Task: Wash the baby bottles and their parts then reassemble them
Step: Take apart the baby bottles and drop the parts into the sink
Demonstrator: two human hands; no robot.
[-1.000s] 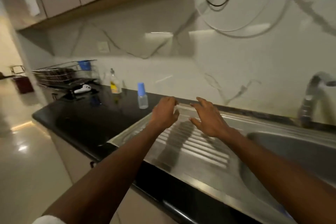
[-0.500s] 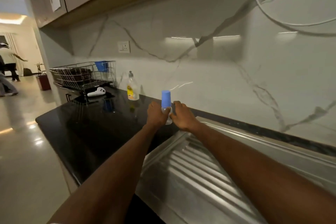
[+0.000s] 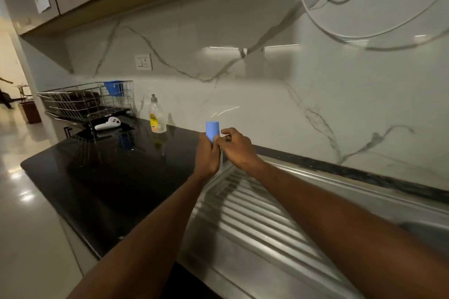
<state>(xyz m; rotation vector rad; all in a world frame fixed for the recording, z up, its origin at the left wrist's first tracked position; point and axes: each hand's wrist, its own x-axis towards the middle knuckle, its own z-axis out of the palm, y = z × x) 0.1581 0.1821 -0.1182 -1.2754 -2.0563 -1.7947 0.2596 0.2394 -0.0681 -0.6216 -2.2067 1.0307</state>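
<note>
A: What are my fingers doing?

B: The fingers point(image 3: 215, 147) of my left hand point(image 3: 206, 155) are curled round the small clear plastic baby bottle point(image 3: 221, 156). It is mostly hidden behind that hand. The right hand point(image 3: 237, 147) pinches it just under the light blue round cap point(image 3: 212, 130). So both hands hold one thing.

A: Why two hands?

B: I think one hand keeps the bottle from turning and the other is set to twist or pull the cap off. The parts must come apart before I can wash them.

A: Where is the bottle?

B: It is upright, right where the shiny black stone table point(image 3: 102, 177) meets the ribbed steel draining board point(image 3: 255, 213). I cannot tell if it stands there or is lifted a bit.

A: What else is near?

B: A clear soap bottle with a yellow label point(image 3: 156, 119) stands by the wall, near my hands. That is handy for washing. Further left there is a wire dish rack point(image 3: 85, 102) with a blue cup point(image 3: 113, 87) hung on it, and a white hand controller point(image 3: 108, 124) lies in front of it.

A: Is much done?

B: No. I think washing has not begun, as the cap is on.
</note>
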